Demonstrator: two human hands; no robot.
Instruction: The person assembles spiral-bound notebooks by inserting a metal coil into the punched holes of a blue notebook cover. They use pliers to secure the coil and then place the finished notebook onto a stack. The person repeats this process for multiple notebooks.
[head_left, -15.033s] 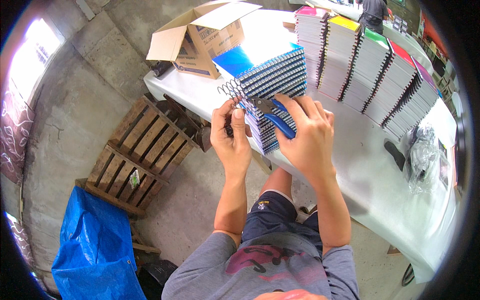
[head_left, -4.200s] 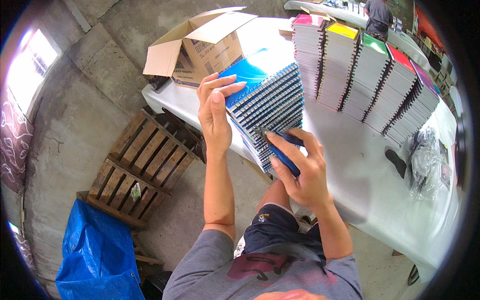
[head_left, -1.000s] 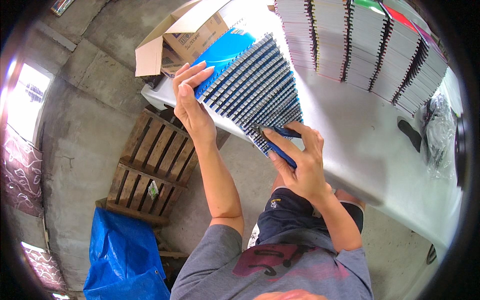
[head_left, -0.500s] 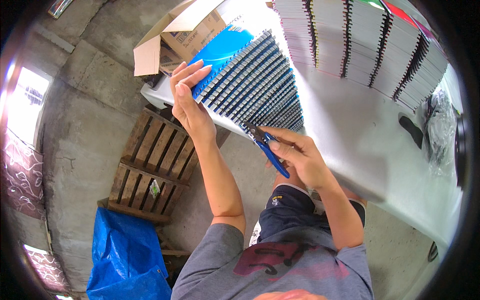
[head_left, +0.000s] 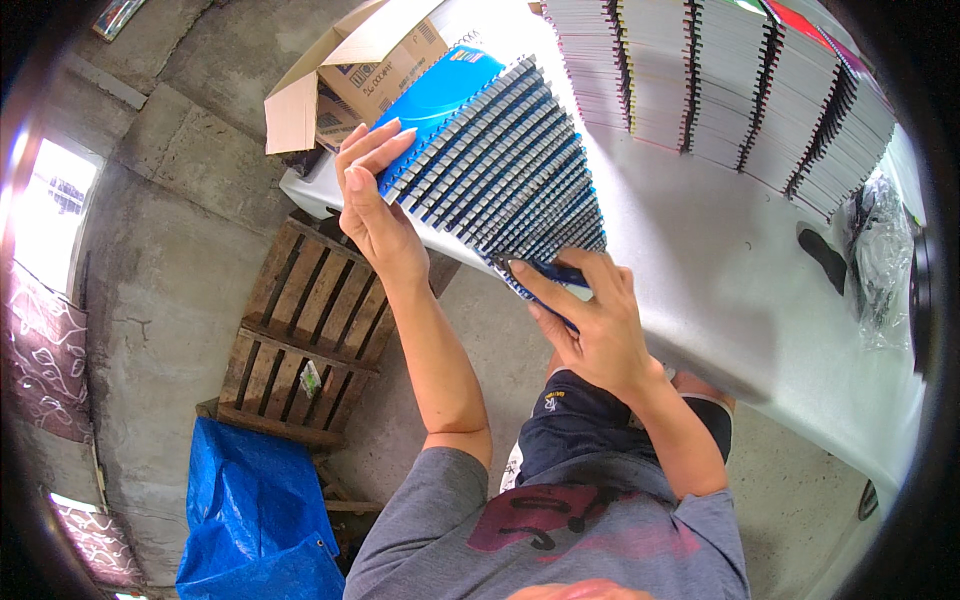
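Note:
A tall stack of spiral-bound notebooks (head_left: 505,155) with a blue top cover stands at the near edge of the table, its rows of coil spines facing me. My left hand (head_left: 378,195) holds the stack's left corner, fingers over the blue cover and thumb against the side. Blue-handled wire cutters (head_left: 558,270) are in my right hand (head_left: 598,315), whose fingers wrap round the handles. The dark jaws touch or nearly touch the coil ends at the lower left edge of the stack; my fingers partly hide them.
More stacks of bound notebooks (head_left: 720,95) line the back right of the pale table (head_left: 700,290). An open cardboard box (head_left: 375,85) sits behind the blue cover. Clear plastic wrap (head_left: 880,265) and a black object (head_left: 822,260) lie at right. A wooden pallet (head_left: 305,330) and blue tarp (head_left: 255,510) are at left.
My right hand has turned and closed further round the cutters, so their handles now lie flatter and closer to the stack. The left hand stays on the corner, nearly still.

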